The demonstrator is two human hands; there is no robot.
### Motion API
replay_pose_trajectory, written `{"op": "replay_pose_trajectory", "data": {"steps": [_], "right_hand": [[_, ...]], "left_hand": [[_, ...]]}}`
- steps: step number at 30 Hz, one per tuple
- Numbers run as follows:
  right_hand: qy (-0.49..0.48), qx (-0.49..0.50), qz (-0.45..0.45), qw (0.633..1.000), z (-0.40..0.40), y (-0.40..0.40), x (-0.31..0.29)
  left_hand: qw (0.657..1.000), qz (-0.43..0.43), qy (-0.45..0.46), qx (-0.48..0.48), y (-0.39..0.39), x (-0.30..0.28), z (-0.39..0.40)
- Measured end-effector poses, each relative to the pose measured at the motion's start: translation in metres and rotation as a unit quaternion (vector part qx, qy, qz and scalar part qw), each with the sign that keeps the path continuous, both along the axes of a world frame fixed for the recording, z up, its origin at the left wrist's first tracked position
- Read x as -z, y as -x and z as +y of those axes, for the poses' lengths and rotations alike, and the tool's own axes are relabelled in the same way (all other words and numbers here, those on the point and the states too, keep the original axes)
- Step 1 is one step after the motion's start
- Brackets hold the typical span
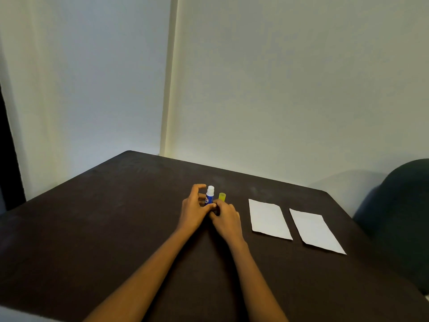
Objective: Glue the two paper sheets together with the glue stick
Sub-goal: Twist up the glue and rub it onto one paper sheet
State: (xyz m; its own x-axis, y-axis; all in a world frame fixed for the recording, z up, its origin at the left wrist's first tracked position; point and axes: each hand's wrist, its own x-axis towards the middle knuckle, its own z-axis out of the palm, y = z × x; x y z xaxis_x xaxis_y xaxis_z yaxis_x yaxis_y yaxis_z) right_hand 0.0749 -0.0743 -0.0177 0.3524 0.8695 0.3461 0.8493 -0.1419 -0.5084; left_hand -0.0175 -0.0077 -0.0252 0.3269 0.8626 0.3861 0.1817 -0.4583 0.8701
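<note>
A blue glue stick [209, 198] with its white top bare stands upright at mid-table. My left hand [194, 211] grips it, thumb laid across its lower body. My right hand [226, 218] is closed against the stick's base, fingertips touching my left thumb. A yellow-green cap [222, 196] stands upright just right of the stick. Its bottom is hidden behind my right fingers, and I cannot tell whether they touch it. Two white paper sheets lie flat and apart to the right: the left sheet [269, 219] and the right sheet [316, 231].
The dark brown table [104, 228] runs up to a pale wall at the back. A dark rounded chair back [399, 217] stands past the table's right edge, close to the right sheet.
</note>
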Motion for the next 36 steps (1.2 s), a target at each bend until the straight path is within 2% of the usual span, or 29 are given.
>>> {"op": "replay_pose_trajectory", "data": {"steps": [5, 11, 12, 14, 16, 17, 18, 19, 21, 22, 24, 28, 32, 36], "right_hand": [[-0.002, -0.002, 0.025, 1.0, -0.001, -0.001, 0.001], [-0.016, -0.018, 0.157, 0.987, -0.011, -0.005, -0.002], [-0.025, -0.014, 0.152, 0.988, -0.015, -0.008, -0.003], [-0.05, 0.015, 0.118, 0.992, -0.023, -0.019, -0.008], [-0.078, 0.067, 0.074, 0.992, -0.035, -0.037, -0.015], [-0.086, 0.096, 0.044, 0.991, -0.042, -0.049, -0.017], [-0.079, 0.126, 0.002, 0.989, -0.049, -0.061, -0.018], [-0.052, 0.154, -0.043, 0.986, -0.057, -0.074, -0.018], [0.024, 0.186, -0.083, 0.979, -0.07, -0.093, -0.012], [0.058, 0.185, -0.072, 0.978, -0.074, -0.098, -0.007], [0.107, 0.166, -0.039, 0.979, -0.077, -0.102, 0.001], [0.146, 0.149, -0.06, 0.976, -0.074, -0.105, 0.007], [0.146, 0.149, -0.06, 0.976, -0.074, -0.107, 0.007], [0.147, 0.142, -0.063, 0.977, -0.073, -0.106, 0.008]], "left_hand": [[1.0, -0.009, 0.013, 0.007, 0.0, 0.0, -0.001], [0.999, -0.033, -0.009, -0.042, 0.004, -0.005, -0.009], [0.997, -0.038, -0.034, -0.064, 0.006, -0.008, -0.014], [0.983, -0.044, -0.143, -0.104, 0.011, -0.015, -0.028], [0.958, -0.034, -0.274, -0.072, 0.009, -0.02, -0.045], [0.951, -0.017, -0.309, -0.029, 0.004, -0.02, -0.052], [0.955, 0.005, -0.297, 0.021, -0.006, -0.019, -0.062], [0.969, 0.027, -0.233, 0.072, -0.017, -0.018, -0.074], [0.987, 0.055, -0.005, 0.153, -0.041, -0.02, -0.088], [0.978, 0.055, 0.109, 0.166, -0.054, -0.023, -0.09], [0.957, 0.038, 0.245, 0.154, -0.075, -0.031, -0.088], [0.923, -0.034, 0.363, 0.123, -0.104, -0.048, -0.08], [0.899, -0.094, 0.419, 0.087, -0.118, -0.054, -0.072], [0.923, -0.015, 0.381, 0.052, -0.125, -0.052, -0.067]]}}
